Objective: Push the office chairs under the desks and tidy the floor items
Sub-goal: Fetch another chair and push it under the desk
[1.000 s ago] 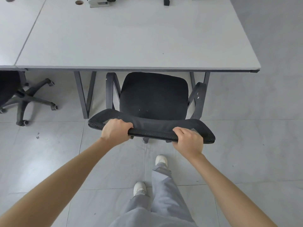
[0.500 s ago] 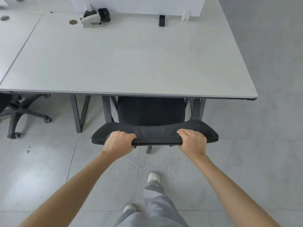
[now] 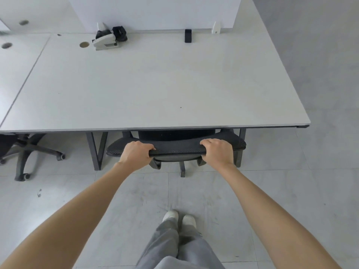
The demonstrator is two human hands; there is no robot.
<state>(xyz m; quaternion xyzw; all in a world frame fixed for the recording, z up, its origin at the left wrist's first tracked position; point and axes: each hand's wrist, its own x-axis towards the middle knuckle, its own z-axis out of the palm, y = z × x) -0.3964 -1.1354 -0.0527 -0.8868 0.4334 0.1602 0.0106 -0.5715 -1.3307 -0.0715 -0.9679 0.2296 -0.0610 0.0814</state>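
One head-worn camera (wide-angle) looks forward and steeply down from standing height.

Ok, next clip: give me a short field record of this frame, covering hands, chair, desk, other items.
left hand: grips the top edge of the chair backrest
right hand: grips the same edge
chair backrest: black mesh, just outside the desk's front edge; seat almost wholly under the desk
desk: white top, dark legs
second chair: to the left, wheeled base showing
desk items: stapler-like device near the back
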